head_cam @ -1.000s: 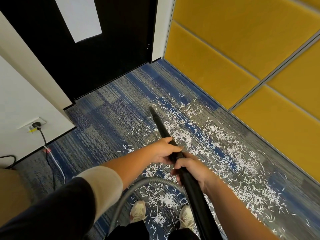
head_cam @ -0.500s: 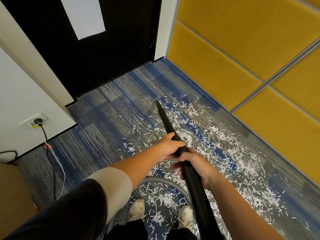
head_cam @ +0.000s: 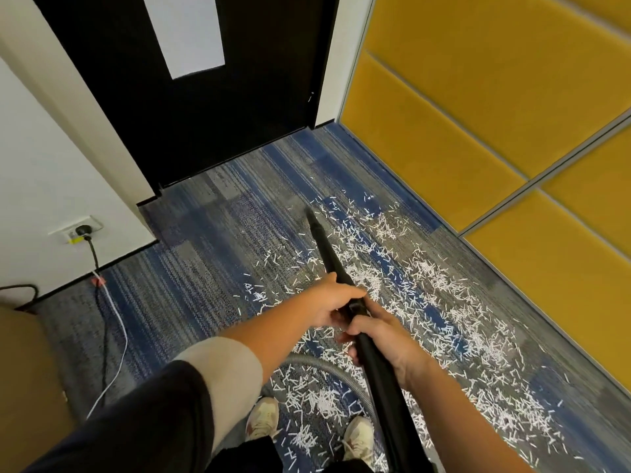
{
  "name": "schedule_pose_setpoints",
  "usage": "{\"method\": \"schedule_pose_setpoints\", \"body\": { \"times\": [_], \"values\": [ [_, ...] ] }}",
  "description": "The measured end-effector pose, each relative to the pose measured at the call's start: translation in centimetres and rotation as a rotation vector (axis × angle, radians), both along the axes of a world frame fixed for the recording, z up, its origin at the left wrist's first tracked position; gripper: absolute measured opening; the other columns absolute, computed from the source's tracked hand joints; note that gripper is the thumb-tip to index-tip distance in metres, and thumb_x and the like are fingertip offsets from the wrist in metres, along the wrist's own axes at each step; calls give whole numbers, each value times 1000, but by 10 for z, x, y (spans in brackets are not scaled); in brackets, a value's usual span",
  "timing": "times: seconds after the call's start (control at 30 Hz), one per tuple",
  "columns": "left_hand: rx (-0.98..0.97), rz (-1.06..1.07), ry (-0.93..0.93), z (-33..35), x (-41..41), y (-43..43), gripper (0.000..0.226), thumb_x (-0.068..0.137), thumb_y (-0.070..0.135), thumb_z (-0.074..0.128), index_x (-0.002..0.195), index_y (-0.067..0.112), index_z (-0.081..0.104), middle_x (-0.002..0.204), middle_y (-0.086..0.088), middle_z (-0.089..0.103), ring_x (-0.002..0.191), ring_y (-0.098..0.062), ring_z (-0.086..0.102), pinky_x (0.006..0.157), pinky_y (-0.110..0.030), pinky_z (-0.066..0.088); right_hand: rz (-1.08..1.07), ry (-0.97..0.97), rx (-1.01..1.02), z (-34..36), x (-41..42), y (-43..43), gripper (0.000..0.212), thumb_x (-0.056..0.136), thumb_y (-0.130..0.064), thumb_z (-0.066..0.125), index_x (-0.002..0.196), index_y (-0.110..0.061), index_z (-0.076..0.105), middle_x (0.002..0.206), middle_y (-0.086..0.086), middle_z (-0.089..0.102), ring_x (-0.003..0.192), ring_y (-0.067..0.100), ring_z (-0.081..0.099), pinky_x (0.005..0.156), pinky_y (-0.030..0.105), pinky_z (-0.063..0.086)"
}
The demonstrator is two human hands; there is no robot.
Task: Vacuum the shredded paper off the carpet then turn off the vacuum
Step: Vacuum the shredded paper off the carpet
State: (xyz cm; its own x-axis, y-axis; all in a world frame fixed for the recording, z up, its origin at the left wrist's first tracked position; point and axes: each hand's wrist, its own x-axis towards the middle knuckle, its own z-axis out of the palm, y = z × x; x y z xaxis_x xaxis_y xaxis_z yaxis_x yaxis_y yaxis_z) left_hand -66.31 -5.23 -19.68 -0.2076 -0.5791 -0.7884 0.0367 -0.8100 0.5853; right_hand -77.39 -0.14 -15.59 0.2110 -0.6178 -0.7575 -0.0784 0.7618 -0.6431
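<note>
Vacuum wand [head_cam: 326, 247] in right hand [head_cam: 379, 339]

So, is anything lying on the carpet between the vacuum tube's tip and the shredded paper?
Nothing visible does. The tube, gripped by the left hand and right hand, has its tip at the far edge of the shredded paper. The grey hose curls back near the shoes; the cables lie far left.
</note>
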Motion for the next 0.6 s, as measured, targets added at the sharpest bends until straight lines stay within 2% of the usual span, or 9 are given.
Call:
{"method": "schedule_pose_setpoints", "body": {
  "times": [0.1, 0.2, 0.27, 0.37, 0.47, 0.5, 0.6],
  "values": [
    [12, -27, 41, 5, 4, 6, 53, 94, 7, 55, 138, 18, 28, 110, -13, 61, 80, -20, 62, 65, -36, 56, 48, 54, 0, 2, 1, 0, 56, 79, 10, 53, 127, -20, 45, 76, 21, 61, 43, 19, 51, 39, 23, 44],
    [1, 19, 73, 7, 3, 8, 51, 93, 3, 54, 138, 15, 32, 119, -16, 60, 95, -26, 65, 73, -39, 58, 88, 70, 12, 10, -5, -6, 60, 79, 12, 52, 128, -21, 41, 68, 17, 58, 42, 18, 50, 38, 22, 43],
    [-8, 58, 93, 8, -2, 8, 52, 92, 3, 57, 138, 14, 34, 119, -16, 61, 101, -28, 65, 76, -39, 58, 91, 80, 24, 17, -13, -12, 53, 81, 13, 50, 123, -18, 42, 69, 18, 57, 39, 17, 49, 36, 20, 42],
    [-15, 80, 117, 8, -17, 4, 51, 91, 7, 59, 136, 12, 36, 115, -15, 61, 89, -23, 66, 70, -34, 60, 115, 86, 39, 22, -31, -20, 45, 82, 12, 50, 121, -7, 40, 76, 24, 56, 37, 18, 49, 35, 21, 44],
    [-20, 89, 108, 5, -36, 0, 31, 92, 10, 58, 113, 14, 35, 102, -11, 60, 82, -21, 64, 72, -34, 58, 172, 108, 14, 17, -51, -27, 43, 81, 8, 53, 120, -4, 40, 84, 28, 56, 41, 21, 52, 38, 23, 46],
    [-17, 98, 103, 3, -41, -2, 31, 92, 10, 59, 109, 17, 33, 102, -11, 60, 82, -21, 63, 71, -33, 58, 182, 112, 0, 16, -57, -29, 42, 80, 8, 53, 119, -3, 41, 83, 28, 57, 42, 21, 52, 38, 24, 46],
    [-15, 102, 82, -1, -56, -10, 34, 91, 13, 61, 116, 9, 39, 113, -16, 60, 85, -22, 64, 65, -33, 59, 173, 78, -6, 12, -72, -35, 37, 80, 7, 54, 115, -1, 44, 74, 25, 60, 43, 22, 54, 40, 25, 46]
  ]
}}
